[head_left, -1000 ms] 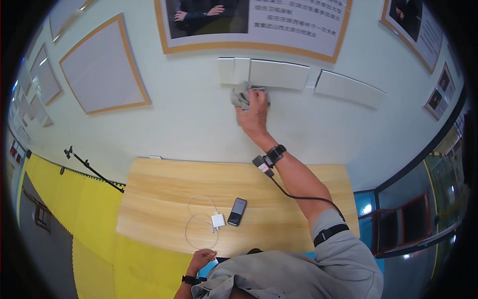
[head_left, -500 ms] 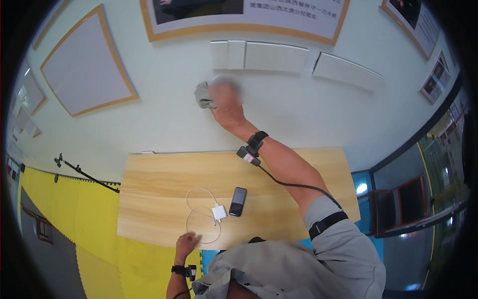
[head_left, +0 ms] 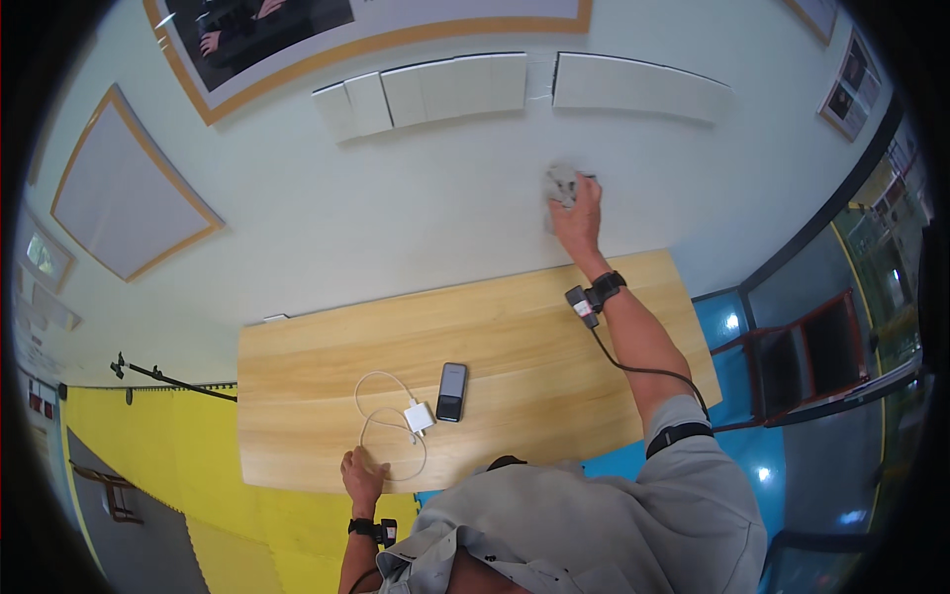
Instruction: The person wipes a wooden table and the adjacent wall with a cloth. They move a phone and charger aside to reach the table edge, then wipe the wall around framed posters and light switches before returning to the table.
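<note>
Against the white wall (head_left: 435, 188), beyond the far edge of the table (head_left: 307, 396), my right hand (head_left: 580, 223) grips a crumpled grey cloth (head_left: 564, 186). The cloth bunches out past my fingertips. My left hand (head_left: 364, 477) rests at the table's near left edge, thumb apart from the fingers, holding nothing that I can see. Close by it lies a looped white cable (head_left: 361, 396) joined to a white charger (head_left: 419, 417). A dark phone (head_left: 452, 392) lies just to the right of the charger.
Pale panels (head_left: 455, 89) are fixed to the wall above the cloth, under a large framed poster (head_left: 396, 40). A black stand pole (head_left: 178, 378) stands left of the table. Right of it is a dark chair (head_left: 807, 361). Yellow mats (head_left: 208, 436) cover the floor at left.
My right hand has swept the cloth rightward along the wall, and my head view has turned with it. My left hand stays at the near table edge.
</note>
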`<state>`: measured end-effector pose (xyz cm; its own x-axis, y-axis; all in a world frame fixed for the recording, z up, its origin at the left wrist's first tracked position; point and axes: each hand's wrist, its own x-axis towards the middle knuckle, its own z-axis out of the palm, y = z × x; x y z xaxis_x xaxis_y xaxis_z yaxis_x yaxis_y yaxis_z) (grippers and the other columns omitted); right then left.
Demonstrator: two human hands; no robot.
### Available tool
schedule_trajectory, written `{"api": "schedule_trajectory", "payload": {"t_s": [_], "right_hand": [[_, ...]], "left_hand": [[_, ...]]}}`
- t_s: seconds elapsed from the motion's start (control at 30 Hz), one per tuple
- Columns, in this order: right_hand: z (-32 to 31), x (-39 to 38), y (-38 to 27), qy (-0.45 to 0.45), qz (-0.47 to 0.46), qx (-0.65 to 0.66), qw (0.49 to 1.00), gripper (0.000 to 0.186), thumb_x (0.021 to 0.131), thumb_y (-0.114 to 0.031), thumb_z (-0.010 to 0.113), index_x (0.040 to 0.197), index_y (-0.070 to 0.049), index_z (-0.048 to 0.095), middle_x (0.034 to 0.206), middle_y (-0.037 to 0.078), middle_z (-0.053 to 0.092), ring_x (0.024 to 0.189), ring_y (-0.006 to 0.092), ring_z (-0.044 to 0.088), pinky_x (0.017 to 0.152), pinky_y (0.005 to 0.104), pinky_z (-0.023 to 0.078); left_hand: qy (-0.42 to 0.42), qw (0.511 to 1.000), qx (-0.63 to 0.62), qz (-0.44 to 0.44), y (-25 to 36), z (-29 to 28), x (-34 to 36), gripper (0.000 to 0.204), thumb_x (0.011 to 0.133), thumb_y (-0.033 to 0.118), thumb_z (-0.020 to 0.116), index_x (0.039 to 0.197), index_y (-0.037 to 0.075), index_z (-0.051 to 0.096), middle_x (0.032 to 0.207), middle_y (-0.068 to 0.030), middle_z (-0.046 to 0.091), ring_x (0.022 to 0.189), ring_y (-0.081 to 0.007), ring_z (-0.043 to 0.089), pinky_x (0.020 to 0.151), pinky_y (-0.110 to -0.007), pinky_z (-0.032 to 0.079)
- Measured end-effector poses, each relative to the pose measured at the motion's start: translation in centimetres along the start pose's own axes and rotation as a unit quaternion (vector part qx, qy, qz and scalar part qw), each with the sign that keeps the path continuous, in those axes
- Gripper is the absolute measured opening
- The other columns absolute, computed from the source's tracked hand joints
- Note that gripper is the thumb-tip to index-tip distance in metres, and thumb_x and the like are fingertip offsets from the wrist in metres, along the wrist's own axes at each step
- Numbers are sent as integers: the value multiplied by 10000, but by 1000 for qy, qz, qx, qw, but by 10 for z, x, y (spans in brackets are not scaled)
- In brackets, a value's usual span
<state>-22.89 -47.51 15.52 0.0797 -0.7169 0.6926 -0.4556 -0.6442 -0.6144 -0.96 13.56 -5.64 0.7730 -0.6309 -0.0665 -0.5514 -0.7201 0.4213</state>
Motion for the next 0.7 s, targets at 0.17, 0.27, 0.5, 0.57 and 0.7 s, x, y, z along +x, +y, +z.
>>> {"api": "schedule_trajectory", "payload": {"t_s": [0.17,0.27,0.5,0.57,0.7], "right_hand": [[-29,22,90,34,153,-44,987,548,841,-98,782,1332,16,567,1269,189,588,1163,390,605,1015,438,508],[-55,50,148,75,285,128,947,481,863,-94,767,1299,10,594,1230,162,657,1121,322,651,989,402,520],[-88,114,172,170,257,302,902,449,888,-124,766,1282,19,605,1201,133,704,1075,251,677,967,364,523],[-69,111,140,156,255,188,936,517,894,-196,766,1302,53,569,1243,215,653,1144,353,651,1012,436,506],[-24,85,62,97,194,34,976,603,894,-282,763,1314,81,528,1292,322,538,1205,478,570,1060,514,462]], "left_hand": [[-8,999,38,21,1,3,3,848,663,293,942,1364,27,545,1338,-281,551,1250,-476,524,1049,-538,475],[-19,998,54,23,6,4,5,913,631,317,954,1380,21,522,1314,-266,553,1234,-473,522,1036,-539,482],[-5,996,83,44,6,13,2,1008,591,345,966,1414,21,484,1298,-234,528,1224,-459,502,986,-541,506],[-18,995,94,28,10,10,-1,1027,586,353,968,1422,20,473,1288,-231,526,1213,-456,499,977,-545,508],[-23,993,115,16,22,0,-5,1058,577,365,972,1431,15,455,1276,-225,518,1194,-455,494,963,-550,510]]}}
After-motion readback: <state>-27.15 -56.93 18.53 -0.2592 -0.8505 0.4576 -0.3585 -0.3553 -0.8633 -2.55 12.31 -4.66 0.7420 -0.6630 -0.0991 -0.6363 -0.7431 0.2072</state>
